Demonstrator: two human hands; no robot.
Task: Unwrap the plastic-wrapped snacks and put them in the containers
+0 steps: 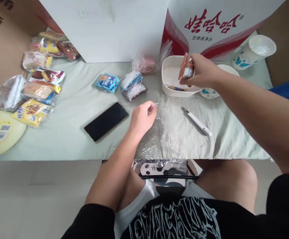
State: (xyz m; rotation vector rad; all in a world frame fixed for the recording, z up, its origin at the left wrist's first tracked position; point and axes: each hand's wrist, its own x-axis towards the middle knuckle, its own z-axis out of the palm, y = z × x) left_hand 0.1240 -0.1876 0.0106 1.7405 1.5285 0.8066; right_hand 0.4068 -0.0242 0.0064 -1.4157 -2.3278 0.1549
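My right hand [203,71] grips a small snack packet [186,69] with a brown-orange wrapper and a whitish patch. It is above the white plastic container [181,93], whose floor bears a slim dark and yellow item [174,88]. Clear plastic film [156,142] spreads over the cloth and hangs past the front edge. My left hand [144,116] pinches a bit of that film at its upper part. To the right of the film a white utility knife [196,121] lies flat, and a dark-screened phone [106,121] is left of my left hand.
Blue snack packets [107,82] and a pink wrapped item [145,64] lie behind the phone. Several wrapped snacks [36,89] are heaped at left beside a pale yellow container [2,132]. White boxes [124,30] stand behind. A paper cup [254,53] leans at right.
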